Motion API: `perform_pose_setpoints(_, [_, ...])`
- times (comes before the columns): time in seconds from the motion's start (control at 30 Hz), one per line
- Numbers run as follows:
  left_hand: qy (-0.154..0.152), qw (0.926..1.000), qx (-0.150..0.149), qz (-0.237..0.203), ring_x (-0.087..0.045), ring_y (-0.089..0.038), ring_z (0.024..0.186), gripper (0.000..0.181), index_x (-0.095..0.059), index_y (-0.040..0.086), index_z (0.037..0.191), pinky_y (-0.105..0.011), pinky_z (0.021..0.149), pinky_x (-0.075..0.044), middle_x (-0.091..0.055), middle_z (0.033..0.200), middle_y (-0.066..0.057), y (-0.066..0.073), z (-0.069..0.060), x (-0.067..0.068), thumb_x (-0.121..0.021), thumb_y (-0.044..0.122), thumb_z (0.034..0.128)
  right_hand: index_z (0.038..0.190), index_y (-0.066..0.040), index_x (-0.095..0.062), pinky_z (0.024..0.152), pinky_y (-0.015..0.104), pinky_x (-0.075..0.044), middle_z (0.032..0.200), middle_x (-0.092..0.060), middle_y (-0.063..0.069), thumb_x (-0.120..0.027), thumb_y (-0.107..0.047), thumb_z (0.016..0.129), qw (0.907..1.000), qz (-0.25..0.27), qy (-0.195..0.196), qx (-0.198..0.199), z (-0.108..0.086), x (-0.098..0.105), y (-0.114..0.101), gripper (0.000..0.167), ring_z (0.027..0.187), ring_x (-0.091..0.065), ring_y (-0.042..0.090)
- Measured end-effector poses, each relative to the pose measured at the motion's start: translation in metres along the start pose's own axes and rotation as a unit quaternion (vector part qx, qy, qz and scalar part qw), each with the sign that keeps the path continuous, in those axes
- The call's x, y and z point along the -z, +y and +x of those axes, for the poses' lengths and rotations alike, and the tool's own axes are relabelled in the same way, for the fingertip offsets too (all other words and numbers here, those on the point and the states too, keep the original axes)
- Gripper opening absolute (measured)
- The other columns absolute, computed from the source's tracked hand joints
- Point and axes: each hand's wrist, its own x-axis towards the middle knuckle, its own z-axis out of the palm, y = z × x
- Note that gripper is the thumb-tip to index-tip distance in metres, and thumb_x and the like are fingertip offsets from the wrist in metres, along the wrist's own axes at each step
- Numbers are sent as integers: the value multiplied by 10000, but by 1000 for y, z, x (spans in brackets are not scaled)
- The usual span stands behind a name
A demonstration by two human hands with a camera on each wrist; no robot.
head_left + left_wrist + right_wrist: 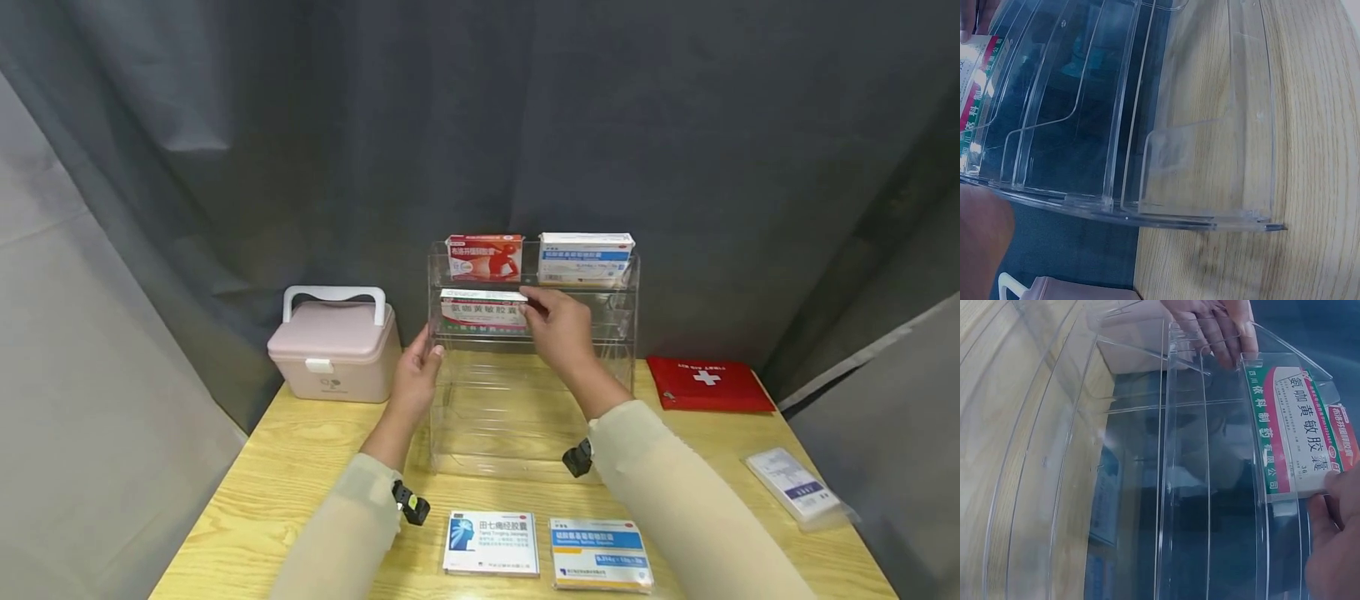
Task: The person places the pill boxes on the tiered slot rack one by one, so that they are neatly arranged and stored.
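A clear acrylic display rack with stepped tiers stands on the table. My right hand pinches the right end of a white, green and red medicine box, thumb in front. This box sits in the left part of the second tier. My left hand holds the rack's left side edge, its thumb toward the front. Through the clear plastic, the right wrist view shows the left fingers. On the top tier stand a red medicine box at left and a blue-and-white medicine box at right.
In front of the rack lie a white medicine box and another blue-and-white box. A pink lidded case with a white handle stands at left. At right lie a red first-aid pouch and a clear-wrapped white packet.
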Motion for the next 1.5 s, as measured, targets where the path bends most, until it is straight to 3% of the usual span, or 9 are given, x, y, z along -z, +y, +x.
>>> perform_pose_setpoints(0.37, [-62,9998,-189,-70,-348,-324,1641,576,-394,65,1681,-439,1370,-287,-391,1739,-164,-1,6,2,-551,70,1127,1454,-185,-723,854,395,-676,1306,-777,129,-717,-163,1075,9999,114,-40,-101,3,-10,-1,380,1075,-781,262])
perform_pose_setpoints(0.5, [-51,9998,-180,-69,-341,-328,1644,582,-383,58,1684,-448,1369,-291,-380,1745,-162,-2,6,2,-547,63,1125,1485,-142,-691,921,414,-681,1270,-777,151,-715,-119,1064,9999,132,-27,62,1,-11,0,422,1090,-772,285])
perform_pose_setpoints(0.67, [-27,9998,-127,-115,-350,-317,1641,591,-376,51,1684,-431,1365,-297,-382,1745,-154,-4,3,2,-555,68,1121,1574,-91,-585,1037,430,-650,1306,-744,159,-710,-99,1049,9991,347,-60,246,-10,-9,4,539,1182,-730,315])
perform_pose_setpoints(0.8, [-25,9999,-110,-123,-351,-304,1642,595,-367,55,1688,-416,1367,-293,-380,1748,-146,-5,2,2,-553,78,1124,1505,-53,-635,1037,471,-638,1330,-737,159,-707,-126,1050,9980,467,203,376,-25,-1,8,466,1181,-718,334])
perform_pose_setpoints(1.03, [18,10000,-25,-55,-349,-315,1643,600,-360,70,1695,-433,1366,-297,-374,1752,-150,-7,-1,5,-550,89,1127,1328,-60,-750,914,516,-645,1199,-772,118,-751,-120,1034,9937,73,538,977,-62,30,24,300,1057,-742,307])
perform_pose_setpoints(1.1, [52,10000,-18,-69,-351,-324,1640,602,-359,65,1695,-438,1364,-299,-376,1750,-156,-8,-1,6,-550,80,1124,1306,-73,-764,873,455,-638,1160,-778,98,-776,-99,1013,9918,-13,598,1131,-71,43,32,295,1026,-740,274])
perform_pose_setpoints(1.27, [17,9997,-129,-189,-332,-328,1649,601,-364,63,1692,-449,1368,-287,-367,1754,-153,-6,0,4,-552,67,1121,1262,-75,-781,821,143,-530,1089,-787,70,-840,-34,933,9870,-397,664,1407,-96,79,56,337,950,-708,232])
perform_pose_setpoints(1.33, [-19,9996,-149,-239,-322,-316,1654,602,-364,69,1693,-445,1370,-282,-361,1760,-139,-5,1,2,-554,69,1121,1269,-88,-778,808,143,-551,1093,-789,68,-851,-54,920,9877,-752,477,1289,-108,95,64,358,948,-704,244])
perform_pose_setpoints(1.5, [1,9995,-96,-304,-323,-296,1656,601,-367,71,1692,-419,1370,-283,-361,1763,-126,-5,2,0,-556,71,1122,1356,-118,-730,795,492,-686,1202,-782,119,-862,-220,941,9857,-1573,-473,389,-142,131,91,447,1037,-715,324])
